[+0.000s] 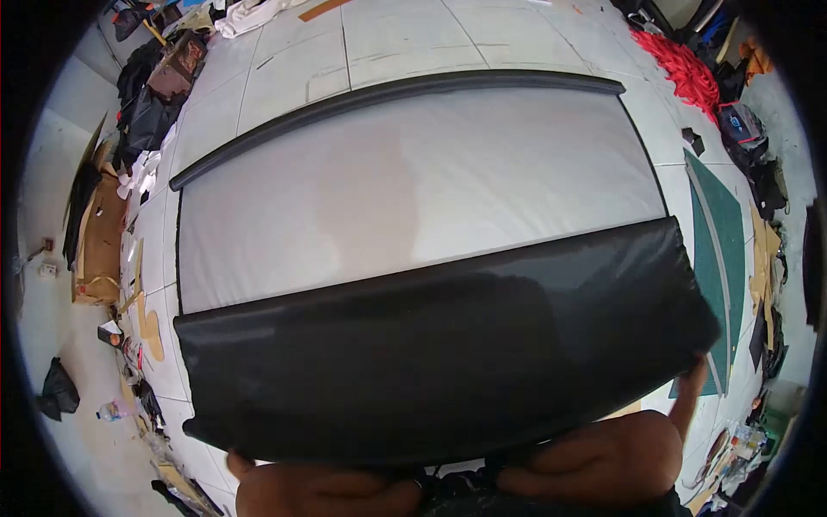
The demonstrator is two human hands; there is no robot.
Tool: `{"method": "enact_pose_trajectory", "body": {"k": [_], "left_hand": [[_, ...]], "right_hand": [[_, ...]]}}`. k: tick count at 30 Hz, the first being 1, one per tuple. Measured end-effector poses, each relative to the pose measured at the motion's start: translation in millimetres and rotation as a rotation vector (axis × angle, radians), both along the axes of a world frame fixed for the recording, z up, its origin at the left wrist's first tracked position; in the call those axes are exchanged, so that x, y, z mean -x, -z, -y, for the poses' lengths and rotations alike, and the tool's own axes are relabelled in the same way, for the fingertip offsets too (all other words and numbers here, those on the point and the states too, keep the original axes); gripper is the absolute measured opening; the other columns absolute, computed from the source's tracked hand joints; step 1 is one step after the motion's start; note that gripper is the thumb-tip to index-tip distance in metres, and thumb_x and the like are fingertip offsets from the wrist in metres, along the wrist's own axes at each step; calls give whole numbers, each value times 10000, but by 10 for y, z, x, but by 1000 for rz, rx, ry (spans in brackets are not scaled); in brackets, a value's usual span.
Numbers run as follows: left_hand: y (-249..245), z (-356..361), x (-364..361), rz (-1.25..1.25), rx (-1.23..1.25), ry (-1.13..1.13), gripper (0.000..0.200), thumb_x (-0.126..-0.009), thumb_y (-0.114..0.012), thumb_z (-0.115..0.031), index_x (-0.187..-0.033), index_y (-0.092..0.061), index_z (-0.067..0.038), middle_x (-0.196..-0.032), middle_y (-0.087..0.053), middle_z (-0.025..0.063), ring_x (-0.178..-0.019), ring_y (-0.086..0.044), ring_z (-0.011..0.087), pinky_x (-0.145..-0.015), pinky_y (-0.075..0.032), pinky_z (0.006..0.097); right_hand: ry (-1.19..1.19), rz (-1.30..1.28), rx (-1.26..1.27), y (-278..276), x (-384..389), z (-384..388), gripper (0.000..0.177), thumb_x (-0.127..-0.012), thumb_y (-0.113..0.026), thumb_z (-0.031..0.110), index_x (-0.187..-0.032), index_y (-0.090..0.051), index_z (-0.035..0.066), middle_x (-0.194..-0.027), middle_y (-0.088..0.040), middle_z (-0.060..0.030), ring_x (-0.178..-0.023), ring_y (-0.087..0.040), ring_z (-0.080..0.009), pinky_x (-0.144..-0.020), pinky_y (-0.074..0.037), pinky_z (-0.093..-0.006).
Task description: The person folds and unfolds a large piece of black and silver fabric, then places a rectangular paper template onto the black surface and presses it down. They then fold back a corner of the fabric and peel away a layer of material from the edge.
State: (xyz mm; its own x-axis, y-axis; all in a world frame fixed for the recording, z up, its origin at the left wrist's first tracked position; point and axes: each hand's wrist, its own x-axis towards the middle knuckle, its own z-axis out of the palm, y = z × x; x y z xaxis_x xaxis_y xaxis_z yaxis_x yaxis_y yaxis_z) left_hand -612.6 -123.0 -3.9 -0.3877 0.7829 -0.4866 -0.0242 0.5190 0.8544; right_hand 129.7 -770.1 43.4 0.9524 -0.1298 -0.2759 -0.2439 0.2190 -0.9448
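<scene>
A wide sheet of black material (pixel 396 362) covers the near half of the work, its far edge folded straight over a whitish layer (pixel 474 172). Along the far side of that pale layer runs a dark roll (pixel 405 90). My left hand (pixel 239 465) is at the sheet's near left corner, its fingers mostly hidden by the material. At the near right corner, my right hand (pixel 696 370) holds the sheet's edge, with the fingertips partly under it.
White floor tiles (pixel 293 60) lie around the sheet. A green mat (pixel 715 250) with a long strip on it is at the right. Cardboard (pixel 99 241), black bags and scraps line the left wall; red fabric (pixel 680 69) lies at the back right.
</scene>
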Motion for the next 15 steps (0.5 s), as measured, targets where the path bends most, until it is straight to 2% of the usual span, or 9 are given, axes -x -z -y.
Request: {"method": "enact_pose_trajectory", "body": {"k": [3, 4, 8, 10, 11, 12, 13, 14, 15], "left_hand": [[-686, -812, -310, -7, -204, 146, 320, -910, -552, -262, -1068, -612, 9, -928, -637, 59, -782, -588, 158, -657, -452, 266], [-813, -1219, -351, -7, -276, 210, 329, -909, -551, -263, -1079, -609, 13, -938, -638, 61, -794, -594, 159, -669, -457, 265], [-772, -3161, -1146, -245, -593, 592, 429, -935, -570, -245, -1265, -487, 16, -1048, -614, 104, -862, -584, 157, -738, -500, 290], [-953, -3130, -2140, 76, -617, 482, 699, -911, -613, -366, -1381, -261, 12, -1042, -587, 173, -820, -626, 236, -683, -541, 368], [-873, -3135, -2320, 13, -411, 548, 707, -894, -581, -474, -1339, -325, 11, -986, -576, 150, -798, -612, 198, -671, -526, 319], [-799, -3130, -2508, -55, -206, 633, 744, -877, -549, -582, -1298, -389, 10, -930, -564, 127, -775, -598, 160, -659, -512, 270], [-586, -2770, -2790, -357, -371, 654, 751, -892, -508, -593, -1324, -434, 17, -1025, -585, 162, -907, -605, 203, -778, -503, 311], [-527, -2085, -3228, -571, -579, 563, 726, -896, -551, -520, -1361, -414, 21, -1174, -576, 202, -1071, -568, 281, -933, -439, 391], [-389, -1731, -3303, -805, -658, 762, 717, -875, -604, -453, -1359, -398, 34, -1319, -491, 246, -1216, -475, 359, -1023, -354, 431]], "right_hand": [[-199, 32, 16, -535, -973, -165, 406, -877, -572, 218, -1216, -526, -2, -1178, -599, -112, -1082, -581, -232, -984, -437, -352], [-315, 114, 44, -811, -1164, -675, 382, -874, -578, 202, -1198, -537, 3, -1135, -611, -98, -1048, -592, -220, -942, -459, -335], [-236, 234, 25, -861, -2467, -1922, 376, -902, -549, 277, -1209, -537, 60, -1155, -592, -99, -1039, -593, -218, -871, -486, -352], [-288, 237, 127, -704, -2633, -2711, 383, -919, -529, 326, -1229, -533, 102, -1190, -580, -108, -1052, -592, -223, -847, -495, -364], [-422, 294, 348, -506, -2595, -2979, 387, -927, -519, 351, -1240, -531, 123, -1208, -573, -113, -1059, -592, -226, -835, -500, -370], [-709, 438, 689, -82, -2756, -3034, 365, -917, -542, 373, -1168, -572, 109, -1058, -643, -127, -900, -646, -257, -735, -512, -384], [-453, 881, 1231, -536, -1434, -3802, 362, -893, -584, 357, -1118, -599, 75, -968, -660, -147, -818, -646, -302, -703, -506, -399], [-596, 866, 1231, -336, -1048, -3918, 401, -847, -642, 345, -1130, -593, 65, -988, -653, -162, -822, -636, -349, -702, -503, -429], [-764, 1126, 1197, -216, -676, -3969, 457, -796, -692, 330, -1165, -581, 85, -1022, -652, -141, -908, -619, -353, -821, -472, -470]]}}
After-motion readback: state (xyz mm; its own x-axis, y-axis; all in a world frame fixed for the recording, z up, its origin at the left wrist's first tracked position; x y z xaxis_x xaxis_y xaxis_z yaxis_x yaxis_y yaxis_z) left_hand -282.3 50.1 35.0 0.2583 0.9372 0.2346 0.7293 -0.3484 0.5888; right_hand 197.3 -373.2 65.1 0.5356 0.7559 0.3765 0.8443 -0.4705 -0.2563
